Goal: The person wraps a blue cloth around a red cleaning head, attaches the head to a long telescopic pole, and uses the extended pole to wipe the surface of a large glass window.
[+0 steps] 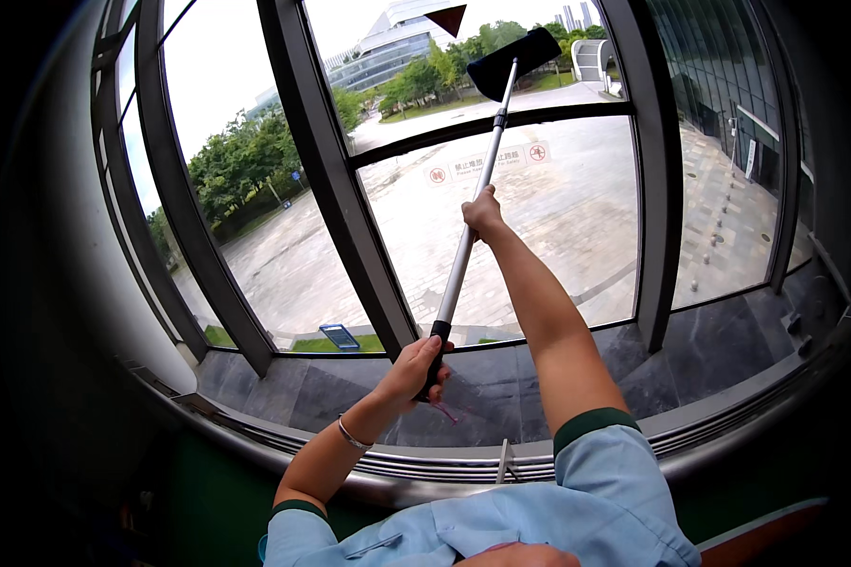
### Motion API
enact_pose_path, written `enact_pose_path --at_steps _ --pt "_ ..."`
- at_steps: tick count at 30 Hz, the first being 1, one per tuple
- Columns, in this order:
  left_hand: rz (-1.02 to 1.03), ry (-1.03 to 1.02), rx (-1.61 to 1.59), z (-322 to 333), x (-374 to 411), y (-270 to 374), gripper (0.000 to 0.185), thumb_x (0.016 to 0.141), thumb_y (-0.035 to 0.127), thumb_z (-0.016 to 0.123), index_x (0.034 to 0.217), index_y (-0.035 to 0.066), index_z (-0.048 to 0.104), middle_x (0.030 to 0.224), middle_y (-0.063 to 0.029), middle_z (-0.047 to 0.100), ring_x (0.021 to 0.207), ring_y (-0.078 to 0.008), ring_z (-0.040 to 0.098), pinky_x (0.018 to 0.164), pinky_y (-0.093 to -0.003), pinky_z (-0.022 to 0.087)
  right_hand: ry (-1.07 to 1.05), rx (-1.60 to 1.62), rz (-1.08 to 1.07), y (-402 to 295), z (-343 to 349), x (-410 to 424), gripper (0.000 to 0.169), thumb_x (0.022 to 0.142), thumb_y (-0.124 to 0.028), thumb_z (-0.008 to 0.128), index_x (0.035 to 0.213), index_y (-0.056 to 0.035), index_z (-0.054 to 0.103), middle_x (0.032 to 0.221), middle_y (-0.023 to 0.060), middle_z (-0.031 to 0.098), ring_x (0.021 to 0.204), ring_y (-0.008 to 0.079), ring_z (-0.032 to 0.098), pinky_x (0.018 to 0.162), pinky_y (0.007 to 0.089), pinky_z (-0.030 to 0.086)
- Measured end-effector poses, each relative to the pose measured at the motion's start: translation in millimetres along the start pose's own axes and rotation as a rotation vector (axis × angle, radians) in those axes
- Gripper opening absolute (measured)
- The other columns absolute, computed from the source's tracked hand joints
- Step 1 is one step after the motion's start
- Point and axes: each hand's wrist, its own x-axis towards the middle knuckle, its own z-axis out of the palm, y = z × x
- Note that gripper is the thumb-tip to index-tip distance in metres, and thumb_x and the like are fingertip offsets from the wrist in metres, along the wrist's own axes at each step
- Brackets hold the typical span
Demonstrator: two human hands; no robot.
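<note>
My left hand grips the black handle end of a telescopic metal pole. Farther up, my right hand is closed around the silver shaft. The pole slants up and to the right, past its locking collar, to a dark flat mop head. That head is tilted and lies over the upper window pane, just above the horizontal crossbar. Whether the pad presses on the glass cannot be told. A pink cord hangs from the handle end. Below the crossbar, the lower pane bears a sticker with writing and warning signs.
Dark vertical mullions divide the window wall. Between me and the glass runs a metal railing with several bars, beyond it a grey stone-tiled ledge. A dark triangular marker shows on the upper pane. Paving and trees lie outside.
</note>
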Motion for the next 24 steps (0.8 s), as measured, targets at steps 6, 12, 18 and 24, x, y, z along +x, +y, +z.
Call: enact_pose_path --at_steps 6,12,18,24 --pt "-0.102 0.071 0.056 -1 -39 -23 0.036 0.100 0.038 0.039 0.110 0.004 0.046 0.063 -0.0031 0.048 0.040 -0.0105 0.046 0.038 -0.0250 0.037 0.006 0.076 0.082 41 8 -19 0.048 0.080 -0.007 0.055 0.118 0.0005 0.026 0.091 0.0256 0.057 0.058 0.0329 0.064 0.038 0.0446 0.055" --pt "-0.014 0.085 0.176 13 -62 -36 0.034 0.083 0.014 0.069 0.105 0.001 0.047 0.062 0.0000 0.046 0.040 -0.0081 0.043 0.037 -0.0238 0.034 0.015 0.097 0.117 65 3 -33 0.045 0.081 -0.008 0.056 0.117 0.0003 0.030 0.084 0.0194 0.058 0.059 0.0276 0.063 0.037 0.0429 0.054" --pt "0.088 0.028 0.046 37 -66 -38 0.031 0.082 0.008 0.067 0.104 0.001 0.046 0.062 -0.0021 0.048 0.041 -0.0092 0.045 0.037 -0.0253 0.034 -0.016 0.103 0.054 59 -20 -33 0.057 0.079 -0.007 0.056 0.126 0.0043 0.026 0.110 0.0295 0.054 0.075 0.0375 0.066 0.046 0.0445 0.057" --pt "0.213 -0.063 -0.202 62 -24 -26 0.028 0.084 0.008 0.064 0.104 0.001 0.046 0.063 -0.0036 0.048 0.040 -0.0092 0.044 0.037 -0.0264 0.036 -0.207 0.366 -0.131 -1 -40 -49 0.046 0.080 -0.003 0.054 0.119 0.0037 0.030 0.093 0.0227 0.053 0.068 0.0302 0.065 0.047 0.0420 0.057"
